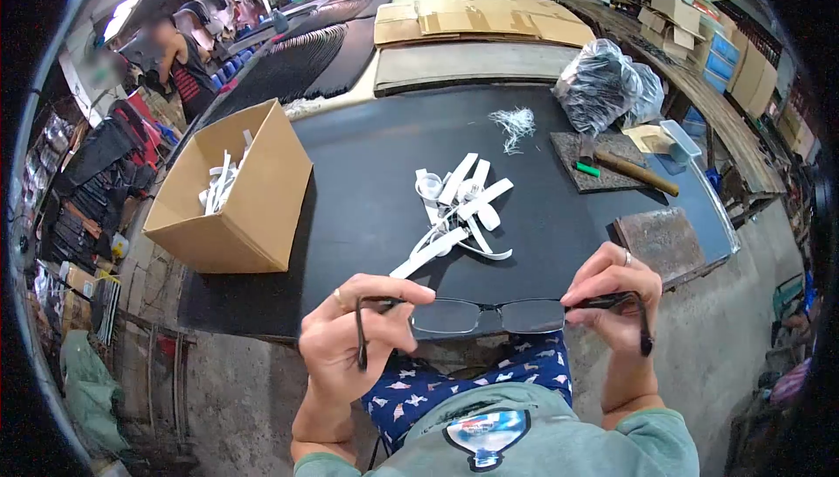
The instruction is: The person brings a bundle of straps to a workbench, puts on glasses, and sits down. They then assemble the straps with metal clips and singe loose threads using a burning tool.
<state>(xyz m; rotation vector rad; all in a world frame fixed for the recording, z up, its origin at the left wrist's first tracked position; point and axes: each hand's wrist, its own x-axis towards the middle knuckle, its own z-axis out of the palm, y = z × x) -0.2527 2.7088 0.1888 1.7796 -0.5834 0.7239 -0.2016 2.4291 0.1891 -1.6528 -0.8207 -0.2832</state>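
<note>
A pair of eyeglasses (488,315) with thin dark frames is held up in front of my body, lenses level. My left hand (360,324) pinches the hinge area of one temple arm between thumb and fingers. At the opposite hinge, my right hand (614,298) grips the other temple arm the same way. Both temple arms are unfolded, their curved ends pointing back toward me. Beyond the glasses, a loose pile of white straps (459,206) lies on the dark tabletop (367,153); neither hand touches it.
To the left stands an open cardboard box (253,206) with white pieces inside. White thread scraps (514,127) lie farther back. On the right are a stuffed plastic bag (599,83), a wooden rod (636,173), a green object (587,169) and a flat slab (662,243). Another person (188,75) is at far left.
</note>
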